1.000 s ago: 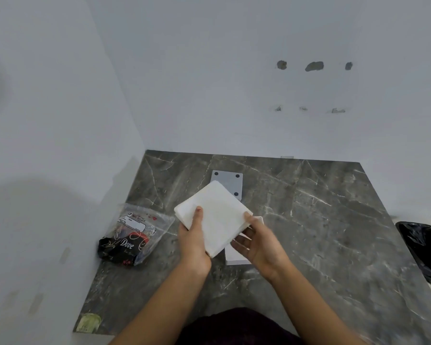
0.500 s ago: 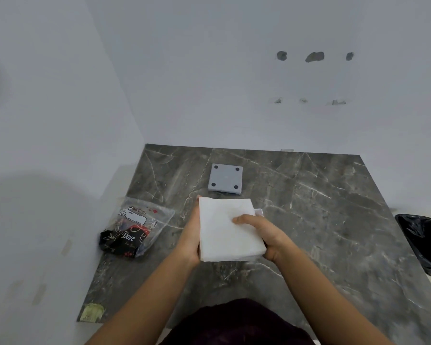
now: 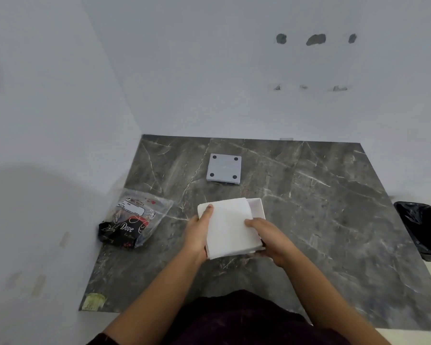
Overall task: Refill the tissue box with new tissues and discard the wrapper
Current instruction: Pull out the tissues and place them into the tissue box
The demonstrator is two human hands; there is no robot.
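A white stack of tissues [image 3: 228, 226] lies over the open white tissue box [image 3: 257, 206], covering most of it; only the box's far right rim shows. My left hand [image 3: 198, 230] grips the stack's left edge, thumb on top. My right hand [image 3: 268, 235] holds the stack's right side near the box's front corner. The clear and black plastic wrapper [image 3: 132, 219] lies flat to the left. The grey box lid [image 3: 224, 168], four dark dots at its corners, rests farther back.
The dark marble table [image 3: 321, 207] sits in a corner, with white walls at the left and back. A bin lined with a black bag [image 3: 422, 229] stands off the table's right edge. A yellowish sticker [image 3: 93, 301] marks the front left corner.
Both hands turned the tissue stack from a tilted diamond to square and lowered it onto the box. The lid, once partly hidden behind the stack, is now in full sight.
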